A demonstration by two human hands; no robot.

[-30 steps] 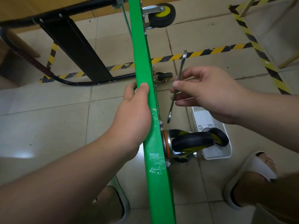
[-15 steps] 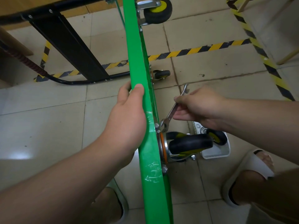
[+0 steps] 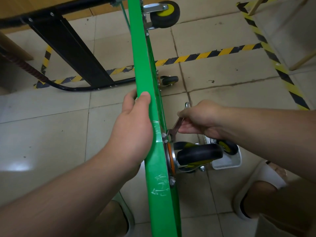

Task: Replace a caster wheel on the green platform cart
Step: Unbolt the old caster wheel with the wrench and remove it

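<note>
while the left hand (image 3: pixel 131 127) grips the green platform cart (image 3: pixel 142 48), the right hand (image 3: pixel 201 120) pinching the wrench (image 3: pixel 176 127) should seat it squarely on the caster wheel nut (image 3: pixel 164 135).

Left hand (image 3: pixel 132 127) gripping green cart (image 3: pixel 142 48), right hand (image 3: pixel 200 120) pinching wrench (image 3: pixel 174 130), both forearms extended

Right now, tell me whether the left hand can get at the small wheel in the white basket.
Probably not directly: the left hand grips the edge of the green deck, which stands between it and the small wheel in the white basket; the right forearm crosses over it too.
</note>
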